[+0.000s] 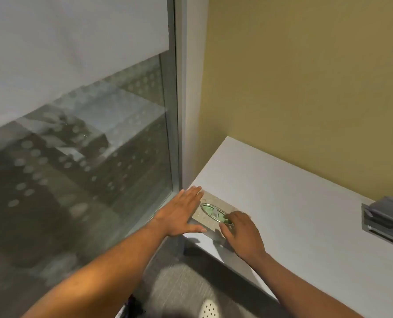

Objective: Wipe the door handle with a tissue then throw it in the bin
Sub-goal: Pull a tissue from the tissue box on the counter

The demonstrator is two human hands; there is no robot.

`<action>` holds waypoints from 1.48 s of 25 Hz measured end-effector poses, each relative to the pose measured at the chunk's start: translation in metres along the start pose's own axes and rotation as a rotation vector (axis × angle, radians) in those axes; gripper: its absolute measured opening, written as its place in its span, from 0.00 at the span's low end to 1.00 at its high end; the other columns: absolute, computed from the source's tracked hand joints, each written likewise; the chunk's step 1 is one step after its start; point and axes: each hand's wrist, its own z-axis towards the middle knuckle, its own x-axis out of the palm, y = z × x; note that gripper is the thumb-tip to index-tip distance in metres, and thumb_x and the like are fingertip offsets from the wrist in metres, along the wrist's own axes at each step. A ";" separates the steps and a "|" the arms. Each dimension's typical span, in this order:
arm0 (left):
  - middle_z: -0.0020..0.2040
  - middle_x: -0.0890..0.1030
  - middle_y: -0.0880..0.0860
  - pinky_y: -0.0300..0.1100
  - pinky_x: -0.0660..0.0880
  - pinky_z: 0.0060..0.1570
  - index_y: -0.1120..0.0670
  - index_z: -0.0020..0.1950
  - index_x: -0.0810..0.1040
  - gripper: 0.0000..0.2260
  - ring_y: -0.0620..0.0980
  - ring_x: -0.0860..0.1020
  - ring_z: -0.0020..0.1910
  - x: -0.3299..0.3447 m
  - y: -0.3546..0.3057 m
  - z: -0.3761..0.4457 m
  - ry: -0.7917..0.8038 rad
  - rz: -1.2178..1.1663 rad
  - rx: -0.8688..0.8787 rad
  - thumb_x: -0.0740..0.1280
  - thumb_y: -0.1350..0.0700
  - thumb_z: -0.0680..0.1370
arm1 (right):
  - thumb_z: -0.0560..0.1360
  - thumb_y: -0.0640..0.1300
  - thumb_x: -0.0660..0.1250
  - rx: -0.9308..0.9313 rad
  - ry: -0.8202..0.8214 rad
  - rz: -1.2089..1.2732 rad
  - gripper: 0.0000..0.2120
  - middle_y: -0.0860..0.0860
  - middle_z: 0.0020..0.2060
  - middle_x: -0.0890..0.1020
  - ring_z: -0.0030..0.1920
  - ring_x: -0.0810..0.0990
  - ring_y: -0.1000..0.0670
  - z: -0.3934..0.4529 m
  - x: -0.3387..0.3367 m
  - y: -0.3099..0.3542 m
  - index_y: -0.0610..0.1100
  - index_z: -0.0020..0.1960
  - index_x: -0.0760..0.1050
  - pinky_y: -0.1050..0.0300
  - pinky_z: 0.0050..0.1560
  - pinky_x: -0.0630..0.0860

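Observation:
A beige tissue box [223,204] lies flat on the near left corner of a white desk [294,203]. Its oval opening, lined with green film, faces up, and a small white tissue tip [215,211] pokes out of it. My left hand [181,214] lies flat with fingers spread on the box's left end. The fingertips of my right hand [241,232] curl down into the right end of the opening, where they are hidden; whether they pinch tissue is unclear. No door handle or bin is in view.
A tall glass pane [76,168] with a grey frame and a lowered white blind fills the left. A yellow wall [305,76] stands behind the desk. A grey cable box [385,220] is set in the desk at the right edge. Grey carpet and my shoe [210,308] are below.

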 end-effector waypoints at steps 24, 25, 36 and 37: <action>0.80 0.75 0.53 0.53 0.69 0.80 0.51 0.79 0.75 0.21 0.53 0.74 0.78 -0.002 0.010 0.085 0.027 -0.838 -0.180 0.63 0.45 0.89 | 0.82 0.40 0.67 0.384 -0.018 0.789 0.07 0.50 0.39 0.85 0.40 0.82 0.55 0.085 -0.016 0.000 0.40 0.47 0.81 0.56 0.45 0.77; 0.76 0.79 0.53 0.51 0.74 0.77 0.52 0.78 0.77 0.19 0.52 0.78 0.74 -0.013 0.003 0.091 0.031 -1.005 -0.180 0.67 0.48 0.88 | 0.82 0.40 0.66 0.366 -0.023 0.833 0.07 0.52 0.38 0.85 0.39 0.83 0.56 0.086 -0.025 0.001 0.41 0.48 0.81 0.57 0.44 0.78; 0.40 0.84 0.43 0.36 0.77 0.41 0.49 0.50 0.82 0.07 0.41 0.80 0.39 -0.073 -0.022 0.106 -0.199 -1.315 -0.135 0.70 0.58 0.86 | 0.75 0.35 0.76 0.217 0.127 0.971 0.14 0.42 0.47 0.90 0.44 0.89 0.46 0.099 -0.097 0.021 0.39 0.59 0.80 0.55 0.43 0.85; 0.40 0.83 0.44 0.39 0.75 0.40 0.46 0.50 0.80 0.07 0.44 0.79 0.39 -0.072 -0.024 0.105 -0.213 -1.297 -0.130 0.69 0.55 0.87 | 0.73 0.34 0.76 0.184 0.174 0.902 0.13 0.43 0.45 0.89 0.42 0.87 0.46 0.100 -0.100 0.019 0.40 0.57 0.81 0.53 0.44 0.83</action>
